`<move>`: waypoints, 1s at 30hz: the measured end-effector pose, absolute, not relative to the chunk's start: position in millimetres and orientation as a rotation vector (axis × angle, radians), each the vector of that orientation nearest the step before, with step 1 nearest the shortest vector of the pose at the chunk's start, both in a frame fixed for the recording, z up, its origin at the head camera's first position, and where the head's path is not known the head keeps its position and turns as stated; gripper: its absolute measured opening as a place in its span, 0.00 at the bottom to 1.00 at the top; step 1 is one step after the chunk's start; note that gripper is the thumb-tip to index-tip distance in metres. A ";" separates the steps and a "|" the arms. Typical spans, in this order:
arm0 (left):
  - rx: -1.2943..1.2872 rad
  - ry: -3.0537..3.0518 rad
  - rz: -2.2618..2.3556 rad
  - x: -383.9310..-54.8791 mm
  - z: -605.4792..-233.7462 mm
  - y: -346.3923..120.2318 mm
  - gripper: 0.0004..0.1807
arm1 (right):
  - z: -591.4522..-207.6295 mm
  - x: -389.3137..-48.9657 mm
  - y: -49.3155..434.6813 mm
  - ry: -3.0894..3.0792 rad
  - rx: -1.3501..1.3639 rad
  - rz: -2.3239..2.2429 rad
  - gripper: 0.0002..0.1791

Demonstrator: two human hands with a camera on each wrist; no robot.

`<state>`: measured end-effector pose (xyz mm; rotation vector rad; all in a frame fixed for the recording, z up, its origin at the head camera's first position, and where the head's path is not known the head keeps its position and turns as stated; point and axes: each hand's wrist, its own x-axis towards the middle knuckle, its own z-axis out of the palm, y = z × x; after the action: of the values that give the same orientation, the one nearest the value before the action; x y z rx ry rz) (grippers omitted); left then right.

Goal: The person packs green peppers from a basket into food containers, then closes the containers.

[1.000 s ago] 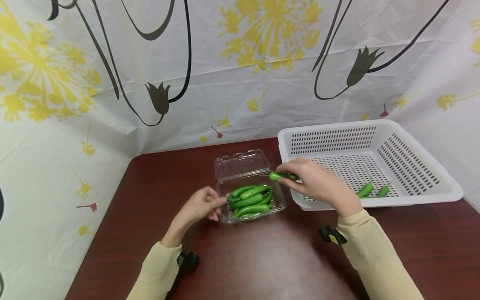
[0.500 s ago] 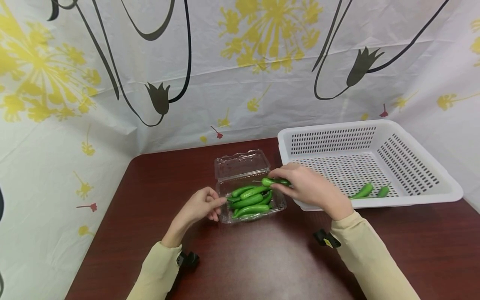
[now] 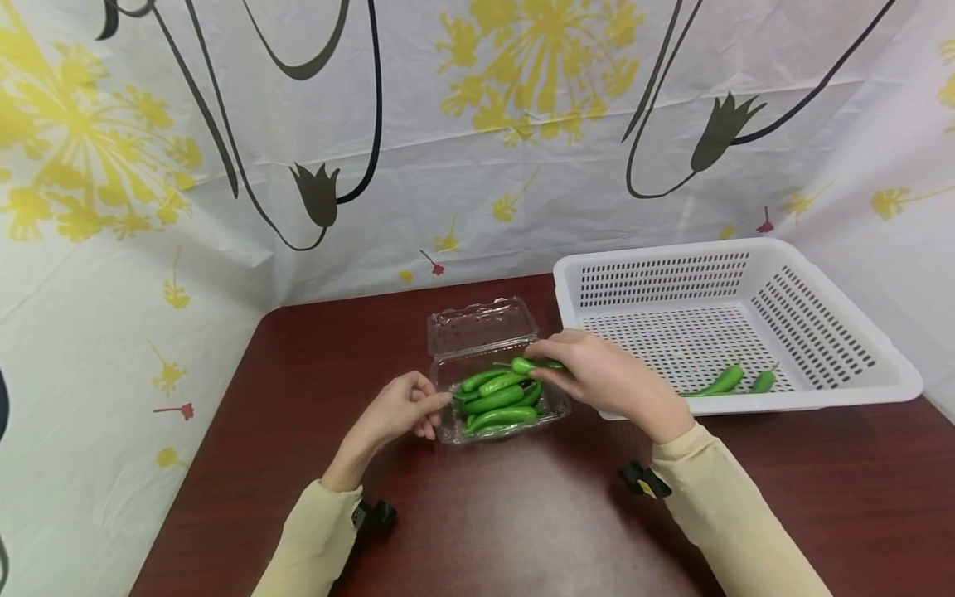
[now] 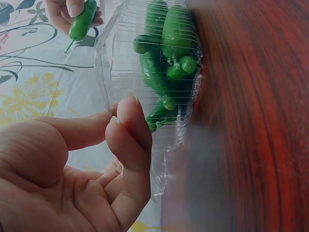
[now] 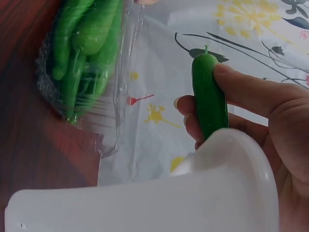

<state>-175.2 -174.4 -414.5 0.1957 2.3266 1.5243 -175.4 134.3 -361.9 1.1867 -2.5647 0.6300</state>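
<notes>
Several green chili peppers [image 3: 495, 400] lie in a clear plastic clamshell container [image 3: 555, 408], its lid [image 3: 481, 327] folded back toward the wall. My left hand [image 3: 399, 412] pinches the container's left rim between thumb and fingers; the left wrist view shows the fingertips right at the clear edge [image 4: 104, 72]. Above the container's right side, my right hand [image 3: 608, 381] grips one more green chili pepper [image 5: 208, 96], its thin stem pointing left toward the container. The lower part of that pepper is hidden behind the basket's rim in the right wrist view.
A white perforated plastic basket [image 3: 563, 290] stands on the right, close to the container and partly under the right hand. Two green chili peppers [image 3: 724, 380] show inside it. The dark red table [image 3: 336, 340] meets a patterned white cloth [image 3: 373, 249] at the back.
My right hand has moved left and slightly down with the pepper, from the basket's near left corner to over the container. My left hand has stayed at the rim.
</notes>
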 end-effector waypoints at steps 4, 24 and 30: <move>0.196 2.325 1.526 -175.2 -414.0 -174.6 0.12 | -363.3 -174.2 131.0 -2.538 1.198 0.617 0.14; 0.186 2.314 1.537 -174.3 -414.0 -174.6 0.13 | -373.4 -170.9 113.2 -2.491 1.260 0.572 0.12; 0.182 2.311 1.544 -173.8 -413.2 -174.3 0.13 | -375.0 -168.2 108.2 -2.522 1.256 0.556 0.13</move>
<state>-173.8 -174.3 -413.2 0.1823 2.3108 1.5438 -168.2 108.2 -375.0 1.2557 -2.5221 0.5562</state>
